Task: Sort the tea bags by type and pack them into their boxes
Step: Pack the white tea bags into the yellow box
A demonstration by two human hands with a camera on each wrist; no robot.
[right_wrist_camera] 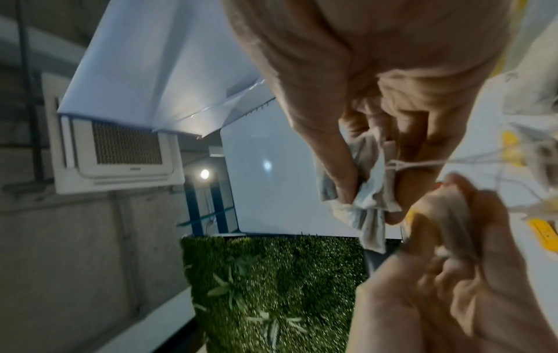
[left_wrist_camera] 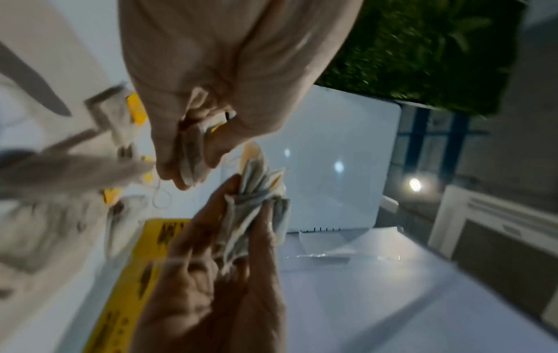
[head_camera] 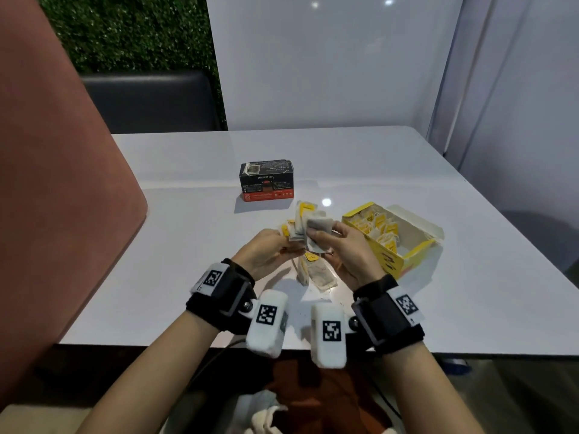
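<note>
The left hand [head_camera: 263, 255] is curled around a fanned bunch of tea bags [head_camera: 297, 228] with yellow tags, held above the white table [head_camera: 438, 277] in front of the person. The right hand [head_camera: 347, 250] meets it from the other side, its thumb and fingers pinching a grey tea bag [head_camera: 319, 227] at the front of that bunch. The wrist views are blurred, but each shows fingers closed on crumpled bags, with strings trailing between the hands. Below the hands, a few more bags [head_camera: 318, 274] lie loose on the table. Just right of the hands sits the open yellow box [head_camera: 388, 261], lid flap back, with yellow-tagged bags inside. Farther back and a little left stands the black box [head_camera: 266, 183] with a red band along its base, well apart from the yellow one; a bag pokes out at its top left corner.
</note>
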